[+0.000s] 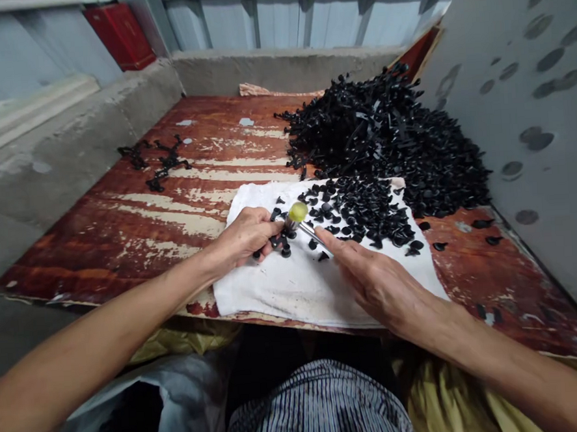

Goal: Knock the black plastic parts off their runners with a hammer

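Observation:
In my right hand [362, 263] is the metal handle of a small mallet [298, 211] with a yellow-green face. Its head is over the pieces at my left fingertips; I cannot tell if it touches them. My left hand [250, 236] pinches a cluster of black moulded pieces [285, 247] with round, button-like ends, partly hidden by the fingers and the mallet. Both hands are above a white cloth [273, 288]. Loose black mushroom-shaped pieces [371, 211] are spread over the cloth's right side.
A big heap of black pieces [375, 126] rises at the back right, beside a spotted grey panel [531, 110]. Branched black scraps [165, 161] lie on the worn red-brown board [88, 222] at left. A low concrete ledge [260, 71] runs behind. Below the front edge is a pale bag [186, 392].

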Demonstrator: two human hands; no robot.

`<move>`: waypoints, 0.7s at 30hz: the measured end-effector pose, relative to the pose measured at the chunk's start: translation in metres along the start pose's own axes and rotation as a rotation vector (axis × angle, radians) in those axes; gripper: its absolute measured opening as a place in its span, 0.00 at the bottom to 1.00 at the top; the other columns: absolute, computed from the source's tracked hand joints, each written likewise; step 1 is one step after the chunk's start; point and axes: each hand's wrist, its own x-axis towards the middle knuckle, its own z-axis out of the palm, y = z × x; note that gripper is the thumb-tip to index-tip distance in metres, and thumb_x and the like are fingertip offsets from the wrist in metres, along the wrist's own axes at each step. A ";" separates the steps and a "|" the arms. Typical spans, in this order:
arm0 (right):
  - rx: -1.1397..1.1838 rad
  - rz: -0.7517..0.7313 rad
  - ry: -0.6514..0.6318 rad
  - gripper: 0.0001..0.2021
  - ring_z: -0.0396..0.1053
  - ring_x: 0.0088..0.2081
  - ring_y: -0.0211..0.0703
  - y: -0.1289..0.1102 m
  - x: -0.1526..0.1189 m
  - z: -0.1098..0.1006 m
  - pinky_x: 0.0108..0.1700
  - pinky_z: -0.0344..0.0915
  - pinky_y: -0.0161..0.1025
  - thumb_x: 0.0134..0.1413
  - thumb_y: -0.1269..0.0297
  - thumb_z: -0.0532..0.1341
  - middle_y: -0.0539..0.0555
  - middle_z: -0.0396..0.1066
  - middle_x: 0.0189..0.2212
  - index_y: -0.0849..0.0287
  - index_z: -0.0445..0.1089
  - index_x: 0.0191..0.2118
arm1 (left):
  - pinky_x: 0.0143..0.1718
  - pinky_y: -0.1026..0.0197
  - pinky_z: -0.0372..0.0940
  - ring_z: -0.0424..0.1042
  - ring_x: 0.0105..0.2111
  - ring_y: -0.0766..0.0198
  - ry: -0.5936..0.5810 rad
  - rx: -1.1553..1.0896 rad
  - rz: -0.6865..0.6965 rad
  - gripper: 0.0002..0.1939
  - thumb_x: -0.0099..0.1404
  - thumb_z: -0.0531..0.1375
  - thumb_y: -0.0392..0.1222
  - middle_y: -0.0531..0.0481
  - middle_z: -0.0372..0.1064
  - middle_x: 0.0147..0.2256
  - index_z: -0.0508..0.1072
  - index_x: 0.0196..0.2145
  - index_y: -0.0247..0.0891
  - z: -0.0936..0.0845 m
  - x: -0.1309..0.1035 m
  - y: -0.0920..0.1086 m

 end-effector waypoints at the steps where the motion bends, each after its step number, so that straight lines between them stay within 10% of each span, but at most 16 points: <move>1: 0.005 -0.019 -0.001 0.31 0.76 0.32 0.47 0.000 0.000 0.000 0.37 0.77 0.46 0.58 0.78 0.49 0.62 0.78 0.36 0.65 0.57 0.68 | 0.10 0.71 0.46 0.54 0.08 0.75 -0.001 0.004 0.004 0.16 0.68 0.56 0.32 0.57 0.62 0.11 0.62 0.22 0.37 0.001 0.000 0.001; 13: 0.128 0.067 0.063 0.27 0.76 0.53 0.48 -0.002 -0.010 -0.017 0.55 0.72 0.46 0.63 0.76 0.50 0.65 0.73 0.57 0.66 0.59 0.67 | 0.10 0.71 0.49 0.53 0.10 0.75 -0.089 0.021 0.023 0.14 0.66 0.56 0.30 0.59 0.57 0.15 0.66 0.22 0.36 -0.012 -0.010 0.006; 21: 0.110 0.125 -0.097 0.30 0.79 0.47 0.50 -0.005 -0.029 -0.013 0.47 0.77 0.46 0.60 0.78 0.49 0.64 0.78 0.50 0.64 0.56 0.69 | 0.17 0.71 0.53 0.58 0.16 0.74 -0.180 0.163 0.089 0.11 0.62 0.57 0.36 0.55 0.62 0.19 0.69 0.22 0.34 -0.018 -0.028 0.005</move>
